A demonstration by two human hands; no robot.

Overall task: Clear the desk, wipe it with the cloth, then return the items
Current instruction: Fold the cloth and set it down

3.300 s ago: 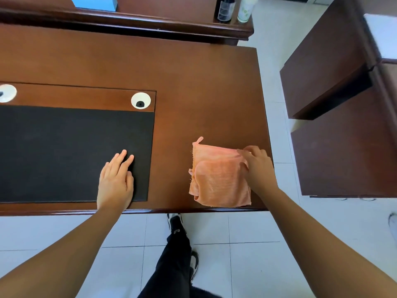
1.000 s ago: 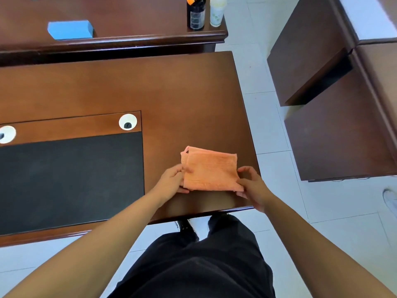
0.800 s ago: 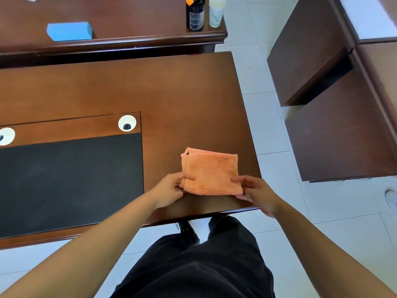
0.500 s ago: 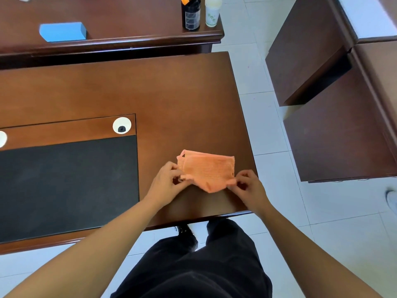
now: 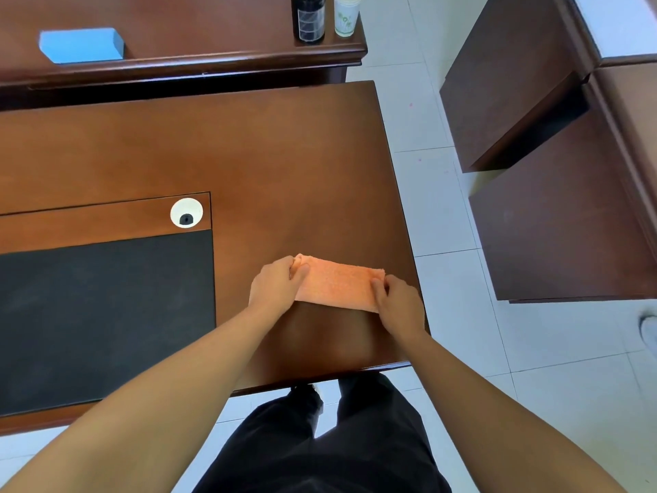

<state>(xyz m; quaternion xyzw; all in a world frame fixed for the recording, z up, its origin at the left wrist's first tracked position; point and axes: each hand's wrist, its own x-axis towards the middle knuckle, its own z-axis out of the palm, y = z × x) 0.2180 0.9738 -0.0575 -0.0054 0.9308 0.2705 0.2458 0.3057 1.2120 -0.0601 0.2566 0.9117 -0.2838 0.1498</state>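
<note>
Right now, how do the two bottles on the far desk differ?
The black bottle is dark, with a grey label; the pale bottle is whitish, with green print. The black one looks wider. Both stand upright, side by side, near the far desk's right end, tops out of view.

Left hand [image 5: 275,284] and right hand [image 5: 398,302] pinch folded cloth [image 5: 337,286] on desk [image 5: 249,154].

One cloth [image 5: 336,288], two hands [image 5: 275,284] [image 5: 400,304], one blue box [image 5: 81,45], two bottles [image 5: 308,16] [image 5: 346,14], one grommet [image 5: 186,212], one black mat [image 5: 106,314].

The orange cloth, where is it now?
The orange cloth lies near the desk's front right corner, held between left hand and right hand.
</note>
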